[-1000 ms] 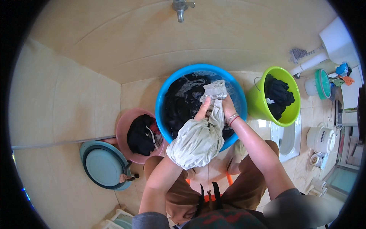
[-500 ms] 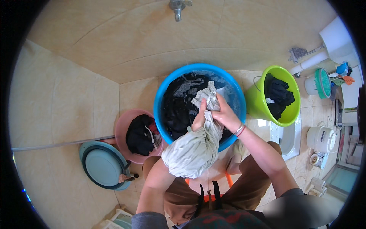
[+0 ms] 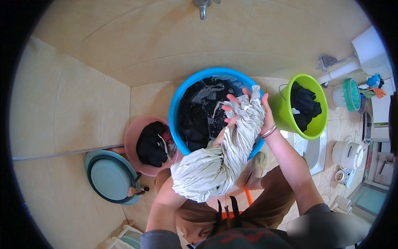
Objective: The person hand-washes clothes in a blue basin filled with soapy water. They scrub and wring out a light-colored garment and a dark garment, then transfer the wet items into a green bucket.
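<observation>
A wet off-white cloth [image 3: 200, 174], bunched and twisted, hangs over my left forearm and stretches up over a blue tub [image 3: 191, 79]. My left hand [image 3: 228, 130] holds the twisted length; folds hide most of its fingers. At the upper end, my right hand [image 3: 268, 116], with bracelets at its wrist, cradles the cloth. Its thumb is along the near side, and spread fingertips show past the far side. Dark clothes [image 3: 192, 124] lie in dark, foamy water in the tub. Whether the white cloth is a garment cannot be made out.
A pink basin [image 3: 130, 141] with dark clothes stands left of the tub, beside a teal basin [image 3: 110, 178]. On the right are a lime-green bucket [image 3: 286, 112] of dark clothes and a white floor fixture [image 3: 315, 153]. A metal tap [image 3: 202, 10] projects from the tiled wall.
The bunched upper end of the cloth has been drawn out longer, towards the right rim of the tub. My right hand has moved right and its fingers have spread.
</observation>
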`<state>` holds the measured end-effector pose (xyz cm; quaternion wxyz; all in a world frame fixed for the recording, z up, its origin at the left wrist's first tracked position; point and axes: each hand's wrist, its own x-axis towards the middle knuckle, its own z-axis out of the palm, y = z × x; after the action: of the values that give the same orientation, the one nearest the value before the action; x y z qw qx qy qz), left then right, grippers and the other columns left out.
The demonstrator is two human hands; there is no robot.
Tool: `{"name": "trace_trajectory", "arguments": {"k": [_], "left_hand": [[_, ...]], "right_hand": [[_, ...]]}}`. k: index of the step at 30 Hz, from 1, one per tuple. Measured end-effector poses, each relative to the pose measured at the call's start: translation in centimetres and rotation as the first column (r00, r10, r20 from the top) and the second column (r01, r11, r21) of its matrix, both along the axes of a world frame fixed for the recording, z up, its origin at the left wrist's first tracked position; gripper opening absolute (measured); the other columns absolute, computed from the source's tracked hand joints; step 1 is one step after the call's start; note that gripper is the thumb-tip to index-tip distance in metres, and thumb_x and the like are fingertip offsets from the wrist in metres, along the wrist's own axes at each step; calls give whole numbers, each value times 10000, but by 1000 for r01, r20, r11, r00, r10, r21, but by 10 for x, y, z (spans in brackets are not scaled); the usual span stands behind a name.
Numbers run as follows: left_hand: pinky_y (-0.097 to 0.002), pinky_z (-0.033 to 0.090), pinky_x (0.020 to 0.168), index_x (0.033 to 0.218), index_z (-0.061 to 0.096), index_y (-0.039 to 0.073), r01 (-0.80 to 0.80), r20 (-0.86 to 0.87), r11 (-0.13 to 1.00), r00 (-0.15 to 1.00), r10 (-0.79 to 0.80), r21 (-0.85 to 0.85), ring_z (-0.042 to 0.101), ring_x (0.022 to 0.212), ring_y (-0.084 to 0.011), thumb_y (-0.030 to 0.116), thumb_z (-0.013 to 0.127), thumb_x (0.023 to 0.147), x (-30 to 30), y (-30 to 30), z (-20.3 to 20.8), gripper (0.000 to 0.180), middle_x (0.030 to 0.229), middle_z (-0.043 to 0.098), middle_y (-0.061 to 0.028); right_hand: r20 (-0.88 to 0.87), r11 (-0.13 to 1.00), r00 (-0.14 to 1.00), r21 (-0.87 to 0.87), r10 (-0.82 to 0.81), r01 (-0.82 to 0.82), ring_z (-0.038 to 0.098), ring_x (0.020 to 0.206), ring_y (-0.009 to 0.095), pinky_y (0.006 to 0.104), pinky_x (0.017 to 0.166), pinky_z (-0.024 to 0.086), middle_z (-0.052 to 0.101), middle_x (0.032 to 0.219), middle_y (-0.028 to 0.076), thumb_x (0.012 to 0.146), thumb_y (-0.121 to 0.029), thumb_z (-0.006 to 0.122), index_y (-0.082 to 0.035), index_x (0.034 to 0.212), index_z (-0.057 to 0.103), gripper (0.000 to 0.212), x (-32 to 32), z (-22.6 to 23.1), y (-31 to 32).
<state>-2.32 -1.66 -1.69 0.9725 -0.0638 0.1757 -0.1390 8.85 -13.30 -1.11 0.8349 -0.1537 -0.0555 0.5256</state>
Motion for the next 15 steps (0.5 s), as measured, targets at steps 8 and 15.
{"name": "trace_trajectory", "arguments": {"k": [8, 15], "left_hand": [[-342, 462, 949, 1310, 492, 39, -37, 218, 997, 976, 22, 64, 559, 1090, -181, 504, 525, 951, -5, 5, 15, 588, 1178, 594, -67], [-310, 451, 950, 1292, 480, -2, 132, -55, 616, 988, -142, 777, 537, 1094, -149, 405, 680, 890, 1, -4, 41, 606, 1140, 583, -85]], "right_hand": [[183, 914, 983, -401, 10, 65, 661, 874, 297, 382, 807, 547, 651, 879, 106, 831, -204, 670, -21, 989, 604, 250, 13, 22, 9], [455, 747, 891, -595, 9, 296, 620, 784, 143, 292, 693, 514, 623, 875, 39, 794, -99, 689, -48, 1031, 594, 260, 25, 18, 8]]}}
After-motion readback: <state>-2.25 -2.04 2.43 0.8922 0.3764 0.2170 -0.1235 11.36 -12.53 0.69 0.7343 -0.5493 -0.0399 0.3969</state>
